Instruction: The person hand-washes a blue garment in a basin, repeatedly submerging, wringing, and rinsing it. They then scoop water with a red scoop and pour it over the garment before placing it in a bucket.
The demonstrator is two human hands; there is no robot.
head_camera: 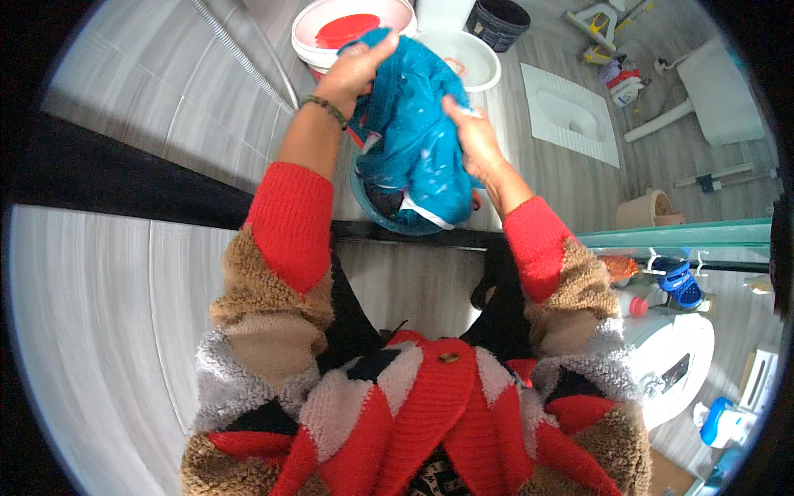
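Note:
A wet teal garment (415,130) with white suds on it is stretched between my hands, above a blue-grey plastic basin (366,201). My left hand (356,68), with a beaded bracelet at the wrist, grips its upper left part. Lower down on the right side, my right hand (474,136) grips the cloth, its thumb pointing up. The garment's lower end, with a white edge, hangs into the basin, where dark cloth shows. The garment hides most of the basin's inside.
Behind the garment stand a white bucket (301,37) holding a red basin (347,31), a white basin (493,68) and a black bucket (499,28). A squat toilet (574,118) lies right. A dark sill (186,192) crosses before me; a glass panel's edge (682,234) is at right.

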